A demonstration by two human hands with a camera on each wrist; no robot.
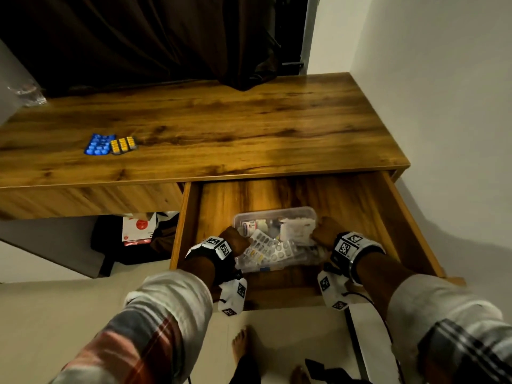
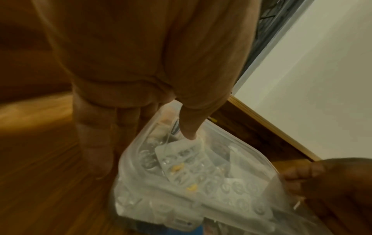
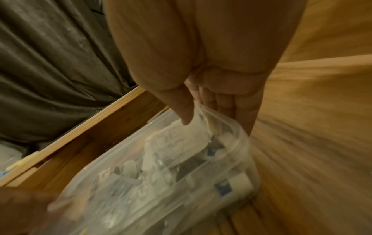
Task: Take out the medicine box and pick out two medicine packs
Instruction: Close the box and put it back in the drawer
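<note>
I see both of my hands reaching down into an open wooden drawer (image 1: 374, 217), holding a clear plastic medicine box (image 1: 277, 214) between them. My left hand (image 1: 235, 239) grasps the box's left end: in the left wrist view its thumb (image 2: 189, 127) hooks over the rim and into the box while the fingers (image 2: 94, 143) run down the outside wall. My right hand (image 1: 327, 231) grasps the right end the same way, thumb (image 3: 185, 111) inside the rim and fingers (image 3: 241, 108) outside it. The box has no lid on and is packed with silvery blister strips (image 1: 266, 245) and folded white paper leaflets (image 1: 296, 228); the wrist views are blurred, so I cannot tell whether the box rests on the drawer floor or is lifted off it. Well away from my left hand, up and to the left on the wooden worktop (image 1: 249, 120), lie two medicine packs just beside each other: a blue pill pack (image 1: 97, 145) and a yellow pill pack (image 1: 123, 145). A dark curtain (image 1: 138, 37) hangs behind the worktop. Below the worktop, left of my left hand, sits a white and red carton (image 1: 138, 228) among dark bags.
</note>
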